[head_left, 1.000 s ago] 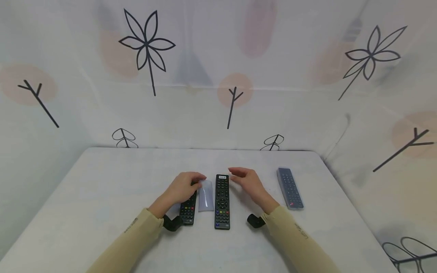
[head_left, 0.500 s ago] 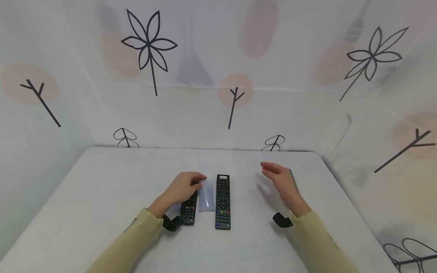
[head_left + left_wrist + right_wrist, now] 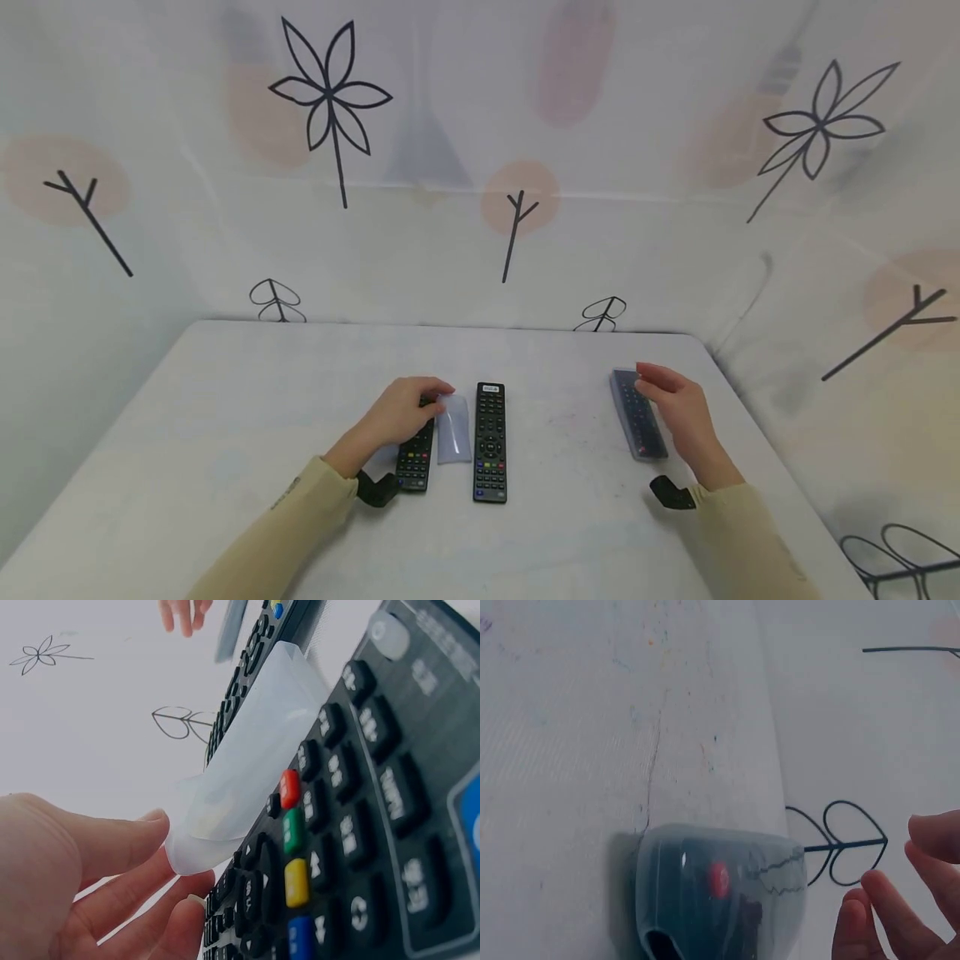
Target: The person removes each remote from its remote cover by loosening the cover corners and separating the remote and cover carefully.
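Fingers: your left hand (image 3: 397, 412) and right hand (image 3: 684, 417) relaxed, unloaded | Position: right hand near cased remote (image 3: 637, 418) | Advice: span its long edges evenly before gripping.

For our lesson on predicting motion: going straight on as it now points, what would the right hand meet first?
Probably the sleeved remote, which the fingers of the right hand overlap in the head view; depth is unclear, so they might pass above.

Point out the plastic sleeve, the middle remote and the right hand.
Plastic sleeve (image 3: 453, 431): head view, middle of its face.
Middle remote (image 3: 491, 447): head view, its round central buttons.
Right hand (image 3: 684, 415): head view, back of the hand.
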